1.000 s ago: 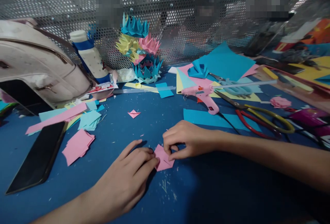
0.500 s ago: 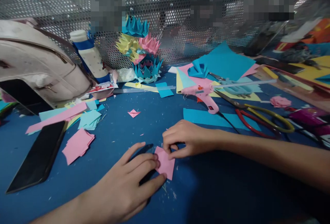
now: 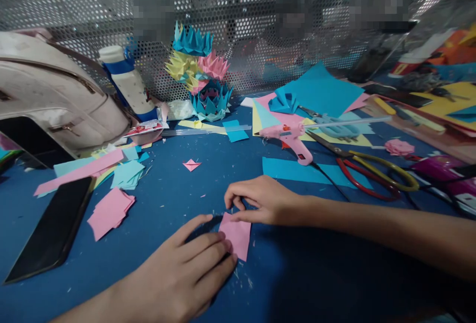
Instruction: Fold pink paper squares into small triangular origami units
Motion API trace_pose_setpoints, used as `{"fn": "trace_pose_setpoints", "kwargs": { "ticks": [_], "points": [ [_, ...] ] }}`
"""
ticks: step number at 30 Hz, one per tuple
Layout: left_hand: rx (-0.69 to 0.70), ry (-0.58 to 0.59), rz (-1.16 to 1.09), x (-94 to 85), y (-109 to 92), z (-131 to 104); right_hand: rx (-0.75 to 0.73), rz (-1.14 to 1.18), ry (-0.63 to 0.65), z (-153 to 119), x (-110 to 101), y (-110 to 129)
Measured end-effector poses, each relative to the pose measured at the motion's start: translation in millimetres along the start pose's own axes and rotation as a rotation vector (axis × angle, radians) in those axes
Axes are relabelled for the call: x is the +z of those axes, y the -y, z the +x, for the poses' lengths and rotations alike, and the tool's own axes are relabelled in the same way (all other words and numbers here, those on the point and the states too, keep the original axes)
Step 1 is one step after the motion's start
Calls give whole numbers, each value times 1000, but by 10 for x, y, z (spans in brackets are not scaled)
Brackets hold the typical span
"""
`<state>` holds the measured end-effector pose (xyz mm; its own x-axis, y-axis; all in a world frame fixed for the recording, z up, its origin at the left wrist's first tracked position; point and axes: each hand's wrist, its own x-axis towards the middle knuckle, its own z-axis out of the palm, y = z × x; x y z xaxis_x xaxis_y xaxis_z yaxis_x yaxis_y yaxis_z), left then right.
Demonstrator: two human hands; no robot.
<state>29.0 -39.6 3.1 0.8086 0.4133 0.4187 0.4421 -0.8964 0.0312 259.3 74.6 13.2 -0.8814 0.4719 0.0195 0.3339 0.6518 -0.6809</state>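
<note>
A small pink paper square (image 3: pixel 240 238) lies on the blue tabletop in front of me. My left hand (image 3: pixel 186 268) rests at its left side, fingers spread and fingertips on the paper. Over its upper edge is my right hand (image 3: pixel 266 201), with bent fingers and the thumb touching the paper. A gap shows between that thumb and the fingers. Farther up lies a small folded pink paper piece (image 3: pixel 192 165). To the left sits a stack of pink paper squares (image 3: pixel 110 213), beside a stack of light blue squares (image 3: pixel 127 174).
A dark phone (image 3: pixel 52 231) lies at left, near a white backpack (image 3: pixel 48 90) and a bottle (image 3: pixel 130 85). Folded paper flowers (image 3: pixel 211 99) stand at the back. A pink glue gun (image 3: pixel 288 137), its cord and large scissors (image 3: pixel 372 174) lie beyond my right arm.
My right hand has shifted left along the paper's upper edge, and its fingers have lifted off the paper. My left hand stays on the paper. The view has moved slightly.
</note>
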Motion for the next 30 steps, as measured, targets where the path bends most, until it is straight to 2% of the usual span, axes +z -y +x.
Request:
{"fn": "trace_pose_setpoints", "kwargs": {
  "ticks": [5,11,17,24,30],
  "points": [
    [5,13,15,-7,-1,6,-35,-16,-2,38,41,83],
    [-44,49,48,21,-3,-12,-20,-45,-14,9,13,70],
    [-112,13,145,79,-83,-38,-220,-135,-61,-17,28,-20],
    [-155,-23,165,100,-97,-31,-456,-519,-135,-50,52,-105],
    [-209,-35,172,128,-110,-50,-549,-705,-72,-44,11,-66]
  ]
}}
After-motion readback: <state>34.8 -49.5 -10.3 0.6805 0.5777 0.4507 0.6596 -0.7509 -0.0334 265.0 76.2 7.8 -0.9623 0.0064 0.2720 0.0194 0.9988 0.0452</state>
